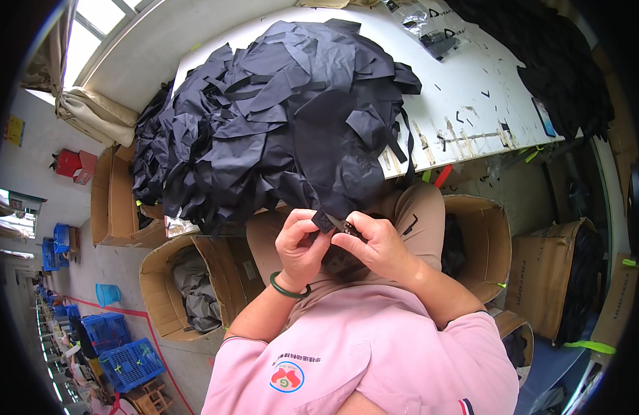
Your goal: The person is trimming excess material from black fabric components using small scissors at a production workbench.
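Note:
A large heap of black fabric pieces [264, 104] lies on the white table and droops over its near edge toward my lap. One black fabric piece [326, 138] reaches down from the heap to my hands. My left hand [300, 242], with a dark green bangle at its wrist, pinches the lower corner of this piece. My right hand [378, 242] is closed around small thread snips [348, 229]. Their metal blade points toward the pinched corner, close to the left fingers. Most of the handle is hidden in the right hand.
Scraps and thread ends lie on the white table [465, 104], with a clear plastic bag [430, 31] at its far side. More black fabric [548, 62] is piled at the far right. Cardboard boxes [164, 290] stand on both sides of my legs. Blue crates [129, 363] stand at left.

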Demonstrator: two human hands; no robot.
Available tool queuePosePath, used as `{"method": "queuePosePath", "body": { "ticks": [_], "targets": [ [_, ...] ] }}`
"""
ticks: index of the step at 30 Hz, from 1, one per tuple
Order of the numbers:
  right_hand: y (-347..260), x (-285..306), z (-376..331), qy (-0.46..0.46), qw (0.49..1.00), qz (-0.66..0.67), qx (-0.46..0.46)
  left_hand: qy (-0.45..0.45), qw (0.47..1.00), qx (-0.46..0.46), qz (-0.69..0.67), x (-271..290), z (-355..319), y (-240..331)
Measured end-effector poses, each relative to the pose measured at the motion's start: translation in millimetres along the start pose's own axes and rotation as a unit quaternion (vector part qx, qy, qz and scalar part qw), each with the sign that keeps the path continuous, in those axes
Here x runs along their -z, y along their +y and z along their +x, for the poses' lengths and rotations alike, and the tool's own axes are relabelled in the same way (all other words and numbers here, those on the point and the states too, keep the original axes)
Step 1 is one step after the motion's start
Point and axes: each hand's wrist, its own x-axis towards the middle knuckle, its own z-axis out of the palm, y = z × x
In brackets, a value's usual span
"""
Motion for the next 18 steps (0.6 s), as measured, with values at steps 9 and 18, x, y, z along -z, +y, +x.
{"method": "queuePosePath", "body": {
  "ticks": [9, 18],
  "targets": [
    [-4, 6, -3, -0.01, 0.999, 0.026, -0.038, -0.065, 0.998, 0.022, -0.014, 7, 2, 3],
    [-8, 37, -1, -0.132, 0.987, 0.026, -0.086, -0.181, 0.948, 0.18, -0.191, 25, 19, 6]
  ]
}}
